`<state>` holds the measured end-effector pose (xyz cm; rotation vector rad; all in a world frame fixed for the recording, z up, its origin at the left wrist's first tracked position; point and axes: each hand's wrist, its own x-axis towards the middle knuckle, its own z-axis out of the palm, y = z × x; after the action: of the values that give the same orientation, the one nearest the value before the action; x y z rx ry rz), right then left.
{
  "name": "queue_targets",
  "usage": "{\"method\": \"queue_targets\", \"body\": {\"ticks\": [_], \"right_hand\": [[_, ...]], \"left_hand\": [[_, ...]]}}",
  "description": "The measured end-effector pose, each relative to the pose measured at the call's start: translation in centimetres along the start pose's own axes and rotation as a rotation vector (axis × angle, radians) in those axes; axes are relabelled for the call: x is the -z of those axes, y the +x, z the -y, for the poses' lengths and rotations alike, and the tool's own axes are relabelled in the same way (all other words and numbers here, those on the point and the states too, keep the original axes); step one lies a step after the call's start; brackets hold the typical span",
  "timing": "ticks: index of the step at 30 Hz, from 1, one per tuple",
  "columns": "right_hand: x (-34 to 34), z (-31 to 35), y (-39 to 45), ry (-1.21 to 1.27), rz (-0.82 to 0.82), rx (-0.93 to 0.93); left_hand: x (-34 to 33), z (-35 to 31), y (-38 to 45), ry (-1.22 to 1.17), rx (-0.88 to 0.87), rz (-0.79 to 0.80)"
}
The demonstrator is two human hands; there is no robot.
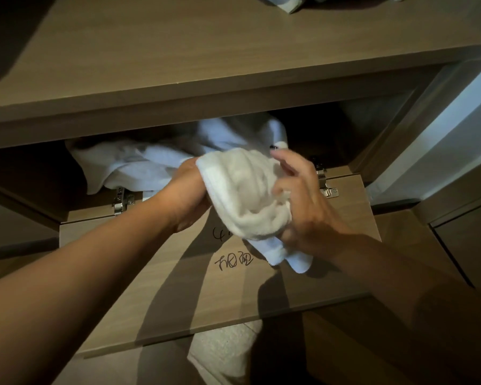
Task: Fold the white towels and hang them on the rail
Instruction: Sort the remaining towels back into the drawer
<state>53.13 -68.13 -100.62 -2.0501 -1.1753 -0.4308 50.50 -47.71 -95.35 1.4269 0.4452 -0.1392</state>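
A crumpled white towel point(242, 195) is bunched between both of my hands in front of an open cabinet compartment. My left hand point(188, 184) reaches in from the left, and the towel hides its fingers. My right hand point(303, 207) holds the towel's right side, thumb and fingers curled into the cloth, with a corner hanging below. More white towels point(139, 162) lie piled inside the compartment behind. No rail is in view.
The cabinet's flap door point(156, 287) hangs open and flat below my hands, with black handwriting on it and metal hinges point(120, 202) at its back edge. A wooden shelf top point(178, 56) runs above. A pale wall point(456, 129) stands at the right.
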Motion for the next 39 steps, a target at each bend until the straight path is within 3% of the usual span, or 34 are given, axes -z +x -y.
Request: {"method": "queue_targets", "body": {"ticks": [2, 4, 5, 7, 9, 12, 16, 21, 25, 29, 34, 39], "right_hand": [[-0.1, 0.4, 0.6, 0.172, 0.062, -0.195], [-0.3, 0.7, 0.9, 0.214, 0.286, -0.453], [-0.4, 1.0, 0.9, 0.175, 0.331, -0.471], [-0.6, 1.0, 0.5, 0.095, 0.273, -0.334], [0.1, 1.2, 0.4, 0.078, 0.234, -0.308], [2.1, 0.9, 0.1, -0.017, 0.272, -0.422], [5.6, 0.7, 0.6, -0.182, 0.257, -0.404], [5.2, 1.8, 1.8, -0.352, 0.69, -0.573], [0.1, -0.4, 0.9, -0.477, 0.865, -0.589], [-4.2, -3.5, 0.7, -0.287, 0.949, -0.958], [-6.0, -5.4, -0.3, -0.386, 0.919, -0.877], [-7.1, -5.8, -0.8, -0.386, 0.92, -0.928]], "left_hand": [[-0.1, -0.1, -0.6, 0.016, -0.011, 0.149], [0.2, -0.1, -0.7, 0.055, -0.013, 0.253], [0.4, 0.0, -0.7, 0.079, -0.012, 0.291], [0.8, 0.4, -0.4, 0.152, -0.045, 0.295], [1.1, 1.1, 0.0, 0.247, -0.13, 0.193], [2.6, 2.1, 1.2, 0.378, -0.228, 0.024], [6.7, 4.2, 3.0, 0.771, -0.3, -0.27], [8.5, 6.1, 4.3, 1.215, -0.309, -0.5], [8.2, 6.2, 5.4, 1.373, -0.267, -0.493], [7.8, 6.3, 5.8, 1.43, -0.339, -0.534], [6.9, 5.6, 6.2, 1.541, -0.488, -0.422], [4.2, 4.8, 6.9, 1.581, -0.326, -0.27]]}}
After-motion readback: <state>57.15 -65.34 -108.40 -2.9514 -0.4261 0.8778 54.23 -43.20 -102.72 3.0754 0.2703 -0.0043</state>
